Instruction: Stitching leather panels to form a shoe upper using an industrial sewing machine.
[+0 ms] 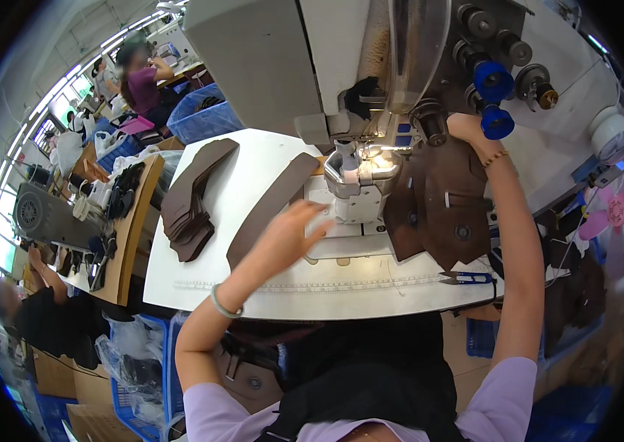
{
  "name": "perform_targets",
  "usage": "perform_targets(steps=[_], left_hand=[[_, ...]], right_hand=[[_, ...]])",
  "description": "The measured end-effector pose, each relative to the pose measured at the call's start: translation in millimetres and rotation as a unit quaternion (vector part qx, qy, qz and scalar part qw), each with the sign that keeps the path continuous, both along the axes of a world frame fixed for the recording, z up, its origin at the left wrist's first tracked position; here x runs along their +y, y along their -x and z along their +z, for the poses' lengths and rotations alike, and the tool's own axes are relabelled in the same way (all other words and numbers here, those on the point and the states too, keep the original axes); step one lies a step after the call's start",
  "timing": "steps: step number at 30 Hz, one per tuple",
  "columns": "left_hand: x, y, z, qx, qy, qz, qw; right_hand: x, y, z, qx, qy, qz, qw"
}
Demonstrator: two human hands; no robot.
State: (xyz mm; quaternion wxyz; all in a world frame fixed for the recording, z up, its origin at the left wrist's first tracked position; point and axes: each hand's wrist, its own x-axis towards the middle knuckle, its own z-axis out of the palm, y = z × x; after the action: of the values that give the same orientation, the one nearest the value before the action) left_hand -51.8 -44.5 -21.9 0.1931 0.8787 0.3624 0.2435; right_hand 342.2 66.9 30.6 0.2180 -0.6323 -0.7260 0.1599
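Observation:
My left hand (290, 234) lies flat with fingers spread on the end of a long dark brown strip (275, 202) on the white sewing table (201, 280), just left of the machine's needle post (356, 188). My right hand (467, 127) reaches up behind the grey sewing machine (282, 59), near the blue thread knobs (495, 103); its fingers are mostly hidden. A large brown leather piece (441, 214) lies right of the needle, under my right forearm.
A stack of brown cut pieces (190, 206) sits at the table's left. Blue-handled snips (467, 278) lie near the front right edge. A wooden bench with dark parts (124, 214), blue bins (205, 118) and other workers stand to the left.

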Motion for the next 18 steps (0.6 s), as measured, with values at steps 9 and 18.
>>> perform_targets(steps=[9,18], left_hand=[[-33,-98,-8,-0.221,0.242,-0.107,0.939],[-15,29,25,-0.035,0.269,-0.150,0.951]], right_hand=[[-130,29,60,0.536,0.064,-0.066,0.839],[-227,83,-18,0.672,0.005,-0.039,0.739]])
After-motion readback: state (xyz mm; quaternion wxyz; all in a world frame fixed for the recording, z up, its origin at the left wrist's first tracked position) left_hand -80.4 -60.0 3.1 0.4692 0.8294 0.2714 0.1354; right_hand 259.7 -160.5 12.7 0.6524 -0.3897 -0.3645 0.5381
